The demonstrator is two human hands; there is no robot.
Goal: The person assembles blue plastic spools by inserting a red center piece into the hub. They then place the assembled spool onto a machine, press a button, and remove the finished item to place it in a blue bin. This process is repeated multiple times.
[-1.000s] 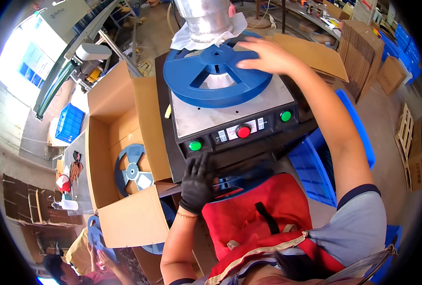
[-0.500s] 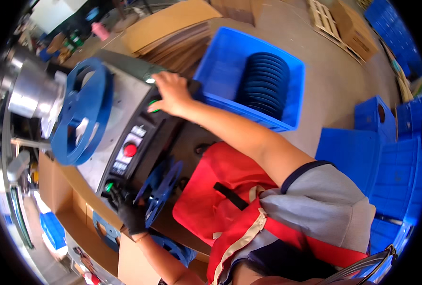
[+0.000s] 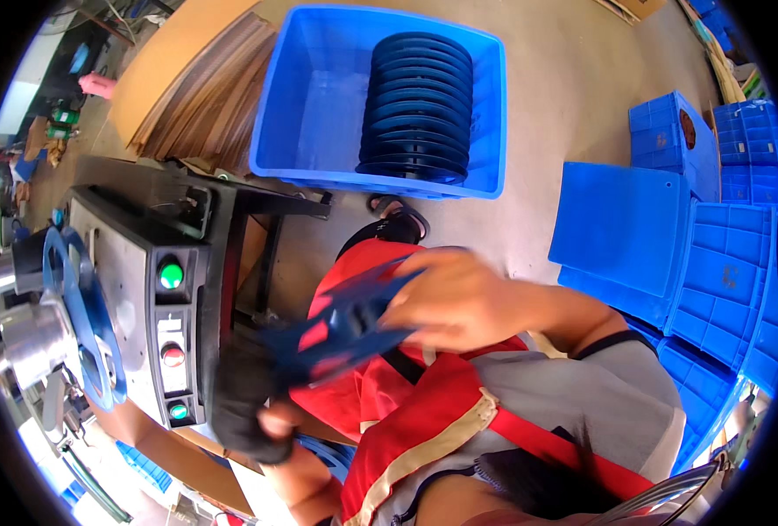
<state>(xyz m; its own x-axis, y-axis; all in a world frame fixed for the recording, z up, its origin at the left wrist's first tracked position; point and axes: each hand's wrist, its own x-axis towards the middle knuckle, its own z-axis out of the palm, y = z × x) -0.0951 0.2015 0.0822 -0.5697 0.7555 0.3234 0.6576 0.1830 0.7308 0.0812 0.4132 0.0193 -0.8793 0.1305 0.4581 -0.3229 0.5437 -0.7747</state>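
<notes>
A blue plastic reel (image 3: 345,326) with cut-out openings, blurred by motion, hangs tilted in front of my red apron. My bare right hand (image 3: 455,302) grips its right side, fingers closed over the rim. At its left edge is my left hand (image 3: 247,399) in a black glove; it meets the reel there, but its fingers are smeared and their hold is unclear. To the left stands a machine with a control panel (image 3: 172,329) carrying two green buttons and a red one. Another blue reel (image 3: 91,320) sits on the machine beside a metal cylinder (image 3: 34,342).
Ahead, a blue bin (image 3: 314,105) holds a row of dark round reels (image 3: 417,110). Flattened cardboard (image 3: 187,74) leans left of it. Blue crates (image 3: 722,272) stack up on the right. An open cardboard box (image 3: 157,456) is below the machine.
Both hands have left the machine's green buttons and come back toward my body. My right hand has taken hold of a blue reel. The view has swung, so the machine appears farther left.
</notes>
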